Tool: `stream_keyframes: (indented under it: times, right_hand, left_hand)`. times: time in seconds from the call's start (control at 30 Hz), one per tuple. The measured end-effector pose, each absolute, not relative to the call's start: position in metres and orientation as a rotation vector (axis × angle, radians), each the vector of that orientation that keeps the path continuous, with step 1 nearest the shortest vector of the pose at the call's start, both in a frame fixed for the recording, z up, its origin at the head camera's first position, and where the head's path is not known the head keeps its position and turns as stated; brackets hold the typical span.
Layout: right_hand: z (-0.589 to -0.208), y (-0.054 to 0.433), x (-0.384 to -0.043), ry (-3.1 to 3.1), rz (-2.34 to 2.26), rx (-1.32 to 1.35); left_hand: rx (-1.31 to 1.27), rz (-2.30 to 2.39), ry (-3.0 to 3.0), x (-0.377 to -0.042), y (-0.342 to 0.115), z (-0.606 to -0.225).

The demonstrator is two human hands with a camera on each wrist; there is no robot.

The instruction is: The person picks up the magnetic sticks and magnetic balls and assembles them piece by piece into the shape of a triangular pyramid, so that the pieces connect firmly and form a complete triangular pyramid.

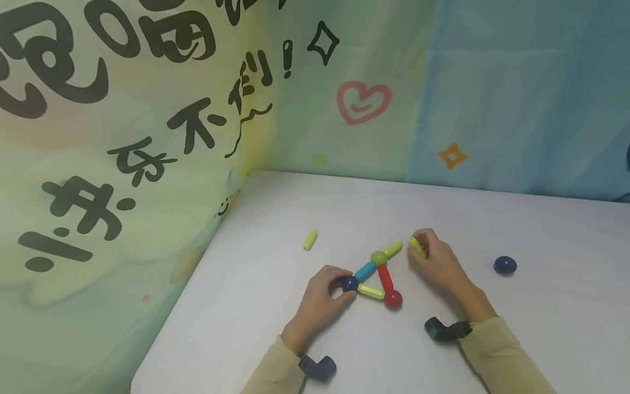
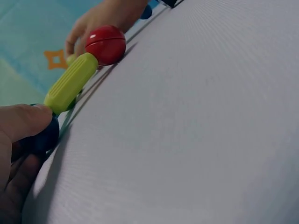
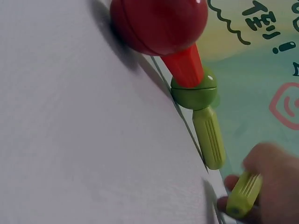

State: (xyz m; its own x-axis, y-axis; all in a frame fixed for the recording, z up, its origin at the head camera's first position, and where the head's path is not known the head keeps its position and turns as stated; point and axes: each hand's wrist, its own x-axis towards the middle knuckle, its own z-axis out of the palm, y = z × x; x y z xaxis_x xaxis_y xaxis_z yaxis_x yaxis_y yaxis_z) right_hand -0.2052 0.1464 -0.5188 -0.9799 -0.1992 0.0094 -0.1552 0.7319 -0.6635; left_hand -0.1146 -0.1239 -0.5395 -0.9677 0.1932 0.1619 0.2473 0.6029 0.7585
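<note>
My left hand [image 1: 322,295] grips a dark blue ball [image 1: 350,283] at the left corner of a triangle of balls and rods. A blue rod [image 1: 365,271] runs from it to a green ball [image 1: 379,258]; a yellow-green rod [image 1: 371,292] runs to a red ball [image 1: 393,299]. Between the green and red balls lies a red rod [image 1: 386,278]. Another yellow-green rod [image 1: 393,250] sticks out from the green ball, its far end free. Just right of that end, my right hand [image 1: 438,262] pinches a loose yellow-green rod [image 3: 244,193], apart from the triangle.
A single yellow-green rod [image 1: 310,239] lies on the white table [image 1: 236,262] beyond my left hand. Off to the right of my right hand sits a second dark blue ball [image 1: 505,265]. Printed curtains [image 1: 517,109] border the table at the back and left.
</note>
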Motion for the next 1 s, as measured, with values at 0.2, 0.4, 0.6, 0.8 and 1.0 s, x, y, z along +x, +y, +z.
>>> stream_keyframes:
  times: [0.2, 0.4, 0.6, 0.8, 1.0]
  right_hand:
    - [-0.526, 0.151, -0.206, 3.028, -0.787, -0.319]
    - [-0.525, 0.144, -0.203, 3.12, -0.546, -0.508]
    - [-0.527, 0.134, -0.207, 3.162, -0.522, -0.714]
    - [-0.521, 0.137, -0.212, 3.11, -0.631, -0.696]
    - [-0.509, 0.133, -0.211, 2.82, -1.074, -0.597]
  left_hand:
    - [-0.383, -1.35, -2.754, -0.114, -0.124, -0.538]
    - [-0.387, -1.364, -2.759, -0.113, -0.125, -0.537]
    - [-0.393, -1.395, -2.744, -0.113, -0.123, -0.537]
    - [-0.397, -1.391, -2.736, -0.114, -0.122, -0.538]
    - [-0.377, -1.368, -2.751, -0.114, -0.123, -0.535]
